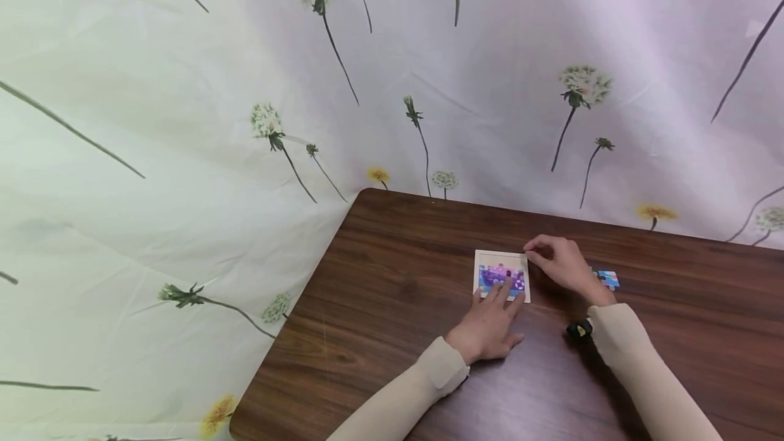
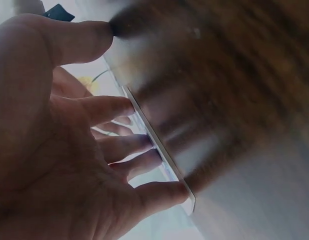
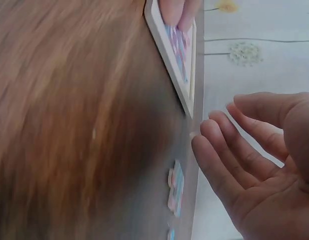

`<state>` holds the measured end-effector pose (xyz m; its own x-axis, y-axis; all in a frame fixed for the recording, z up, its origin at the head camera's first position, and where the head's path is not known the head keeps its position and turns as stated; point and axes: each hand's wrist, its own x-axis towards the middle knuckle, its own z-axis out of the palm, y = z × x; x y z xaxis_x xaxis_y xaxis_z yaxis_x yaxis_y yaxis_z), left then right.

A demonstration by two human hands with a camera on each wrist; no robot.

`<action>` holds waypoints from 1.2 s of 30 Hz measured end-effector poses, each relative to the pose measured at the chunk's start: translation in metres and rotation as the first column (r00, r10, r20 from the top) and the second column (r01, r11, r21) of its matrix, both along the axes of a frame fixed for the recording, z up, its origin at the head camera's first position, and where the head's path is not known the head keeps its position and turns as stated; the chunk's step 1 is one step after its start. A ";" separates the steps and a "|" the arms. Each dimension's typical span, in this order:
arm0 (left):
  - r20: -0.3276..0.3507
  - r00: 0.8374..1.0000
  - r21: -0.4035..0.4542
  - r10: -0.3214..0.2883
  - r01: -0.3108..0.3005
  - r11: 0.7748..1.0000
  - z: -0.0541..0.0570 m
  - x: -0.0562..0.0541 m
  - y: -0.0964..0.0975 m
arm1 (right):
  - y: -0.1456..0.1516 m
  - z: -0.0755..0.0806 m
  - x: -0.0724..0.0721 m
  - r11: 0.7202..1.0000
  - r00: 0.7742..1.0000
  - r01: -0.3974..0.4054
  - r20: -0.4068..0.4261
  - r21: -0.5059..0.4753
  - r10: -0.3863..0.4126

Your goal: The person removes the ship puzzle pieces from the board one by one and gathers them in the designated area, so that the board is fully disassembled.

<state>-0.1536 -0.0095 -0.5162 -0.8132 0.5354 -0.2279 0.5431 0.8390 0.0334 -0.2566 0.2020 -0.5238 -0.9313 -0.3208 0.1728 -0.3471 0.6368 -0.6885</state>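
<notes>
A small jigsaw puzzle board (image 1: 514, 260) with a pale frame lies on the table, partly filled with purple and blue pieces. Its upper part shows bare. My left hand (image 1: 488, 327) rests on the lower part with fingers spread; in the left wrist view its fingertips touch the board (image 2: 159, 144). By the board's upper right corner is my right hand (image 1: 562, 265), its fingers loosely bent. The right wrist view shows nothing between that thumb and those fingers. Loose puzzle pieces (image 1: 608, 279) lie partly hidden behind the right wrist.
The dark wood-grain table (image 1: 367, 291) has a rounded corner at its far left. A pale curtain (image 1: 502, 87) printed with dandelions hangs along its back and left side. A small black device (image 1: 578, 330) sits at the right wrist.
</notes>
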 end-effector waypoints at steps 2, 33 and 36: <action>-0.008 1.000 -0.006 -0.003 0.002 1.000 -0.001 0.000 0.001 | -0.005 -0.001 -0.001 1.000 1.000 -0.013 0.005 -0.003 0.013; -0.037 0.998 0.008 -0.042 0.042 0.999 0.000 0.001 -0.006 | -0.035 -0.012 -0.019 0.989 0.985 -0.147 0.092 -0.017 0.148; -0.035 0.998 0.011 -0.042 0.043 0.999 -0.002 0.001 -0.006 | -0.038 -0.015 -0.018 0.984 0.980 -0.176 0.092 -0.006 0.176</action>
